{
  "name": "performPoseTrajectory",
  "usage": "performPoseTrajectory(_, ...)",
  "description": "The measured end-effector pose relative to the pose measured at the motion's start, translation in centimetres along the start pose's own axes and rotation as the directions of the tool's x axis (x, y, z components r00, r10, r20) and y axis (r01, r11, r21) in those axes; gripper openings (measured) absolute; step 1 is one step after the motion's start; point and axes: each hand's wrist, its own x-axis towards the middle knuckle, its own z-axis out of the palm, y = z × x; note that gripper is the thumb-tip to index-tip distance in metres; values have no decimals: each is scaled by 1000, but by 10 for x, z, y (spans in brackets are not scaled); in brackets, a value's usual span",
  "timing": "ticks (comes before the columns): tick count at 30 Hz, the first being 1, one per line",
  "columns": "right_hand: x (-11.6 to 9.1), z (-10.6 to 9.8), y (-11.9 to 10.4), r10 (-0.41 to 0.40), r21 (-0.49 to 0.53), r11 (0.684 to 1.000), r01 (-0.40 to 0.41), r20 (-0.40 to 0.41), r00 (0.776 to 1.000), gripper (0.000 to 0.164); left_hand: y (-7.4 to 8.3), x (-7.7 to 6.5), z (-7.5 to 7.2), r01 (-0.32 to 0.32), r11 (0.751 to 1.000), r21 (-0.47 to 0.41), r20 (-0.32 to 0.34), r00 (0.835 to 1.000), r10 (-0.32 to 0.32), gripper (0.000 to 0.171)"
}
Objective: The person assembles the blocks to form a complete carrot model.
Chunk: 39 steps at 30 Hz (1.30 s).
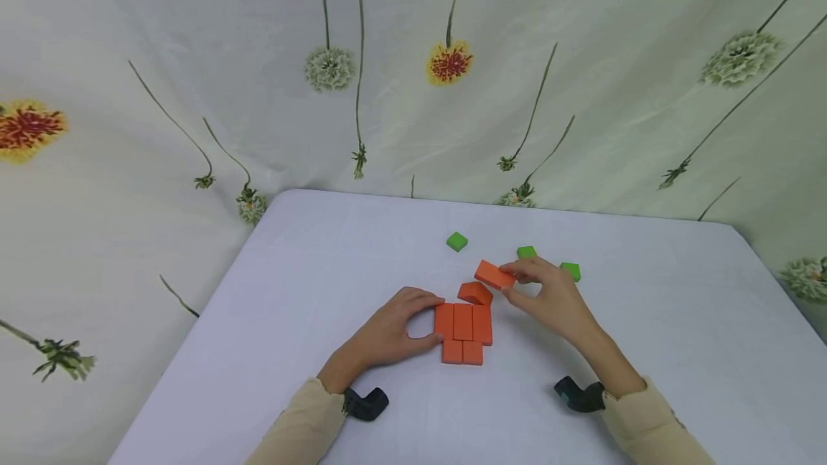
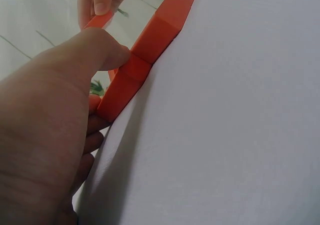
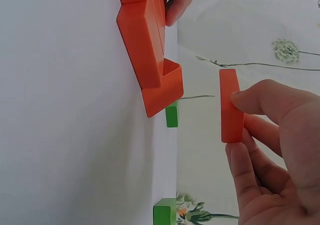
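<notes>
Flat on the table, three orange rectangular blocks (image 1: pixel 462 322) lie side by side, touching. Two smaller orange blocks (image 1: pixel 461 352) adjoin their near edge. An orange angled block (image 1: pixel 474 293) sits at their far edge. My left hand (image 1: pixel 402 329) holds the leftmost rectangular block, thumb at its near end and a finger at its far end. In the left wrist view the thumb touches the orange side, while the other fingertips are partly hidden. My right hand (image 1: pixel 548 298) pinches another orange rectangular block (image 3: pixel 231 105) between thumb and fingers, raised off the table beyond the angled block.
Several green blocks lie at the far side: one green block (image 1: pixel 457 241) left of the right hand, a second green block (image 1: pixel 526 252) just behind it, and a third green block (image 1: pixel 571 271) by its knuckles. A flowered cloth (image 1: pixel 400 113) hangs behind the white table (image 1: pixel 310 250).
</notes>
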Motion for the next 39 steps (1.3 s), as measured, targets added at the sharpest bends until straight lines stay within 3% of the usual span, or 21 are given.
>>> performPoseTrajectory(26, -30, 7, -18, -73, 73, 995, 69, 52, 996, 36, 0, 1, 0, 13, 1000, -2, 7, 1000, -13, 55)
performPoseTrajectory(39, -40, 11, -22, -104, 112, 990, 91, 117, 988, 40, 0, 0, 1, 19, 1000, 4, 6, 1000, -19, 56)
